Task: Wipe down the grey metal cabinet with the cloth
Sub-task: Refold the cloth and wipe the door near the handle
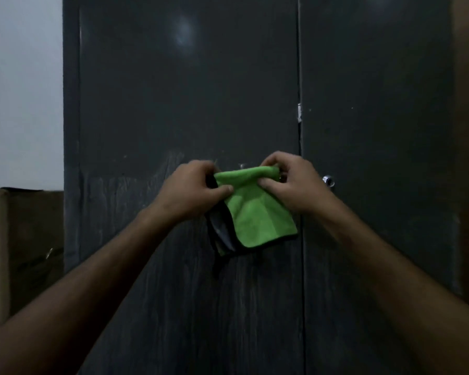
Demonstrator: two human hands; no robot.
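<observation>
Hands meet in front of the grey metal cabinet (187,104), both holding the green cloth (257,209) by its upper edge. The left hand (192,190) pinches the cloth's top left corner, thumb laid across the green face and fingers curled behind it. The right hand (293,182) grips the top right corner, where the edge is rolled over, with thumb in front and fingers bent over the top. The cloth hangs folded between them, its dark-trimmed lower edge loose, with darker grey layers showing at its left side. It sits before the left door, just beside the vertical seam between the two doors. Pale streaks mark the lower part of that door. A small shiny lock (328,181) sits on the right door near the right hand. Brown cardboard boxes (22,239) stand left of the cabinet against a pale wall (22,90).
</observation>
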